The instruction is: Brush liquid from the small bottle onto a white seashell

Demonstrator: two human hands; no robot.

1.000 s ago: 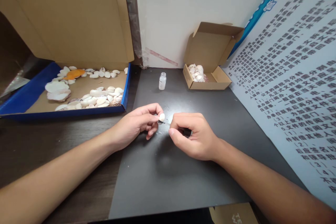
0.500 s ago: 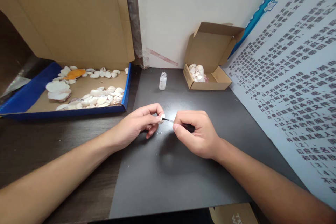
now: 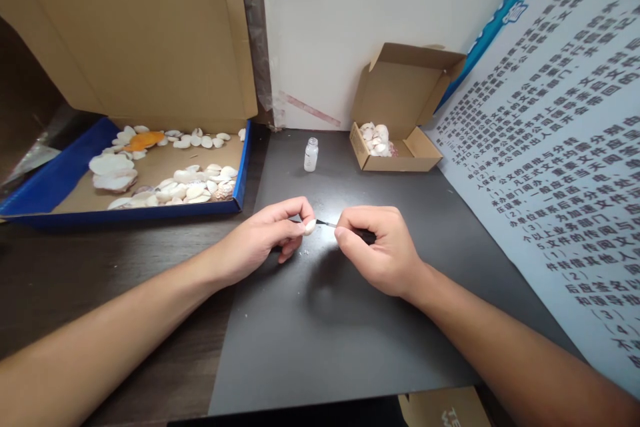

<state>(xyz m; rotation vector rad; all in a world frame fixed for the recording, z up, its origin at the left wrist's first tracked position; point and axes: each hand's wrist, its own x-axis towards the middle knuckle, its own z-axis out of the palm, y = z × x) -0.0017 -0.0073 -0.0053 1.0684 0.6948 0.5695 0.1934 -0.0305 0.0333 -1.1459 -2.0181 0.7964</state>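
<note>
A small white seashell (image 3: 311,227) is pinched between the thumb and forefinger of my left hand (image 3: 277,230). My right hand (image 3: 377,247) is closed around the dark handle of a thin brush (image 3: 329,223). The brush's black tip points left and lies right by the shell's far edge; whether it touches I cannot tell. Behind both hands, a small clear glass bottle (image 3: 311,155) stands upright without a cap. A few tiny pale crumbs are scattered on the dark mat (image 3: 280,360) under my hands.
On the left an open blue-edged cardboard box (image 3: 165,213) holds many white shells and an orange one (image 3: 144,141). A smaller open carton (image 3: 400,163) with pale shells stands at the back right. A printed sheet (image 3: 565,167) slopes along the right side.
In my left hand the shell has turned, showing more of its white face. My right hand and the brush have shifted slightly right, and the tip has moved from the shell's front to its far edge.
</note>
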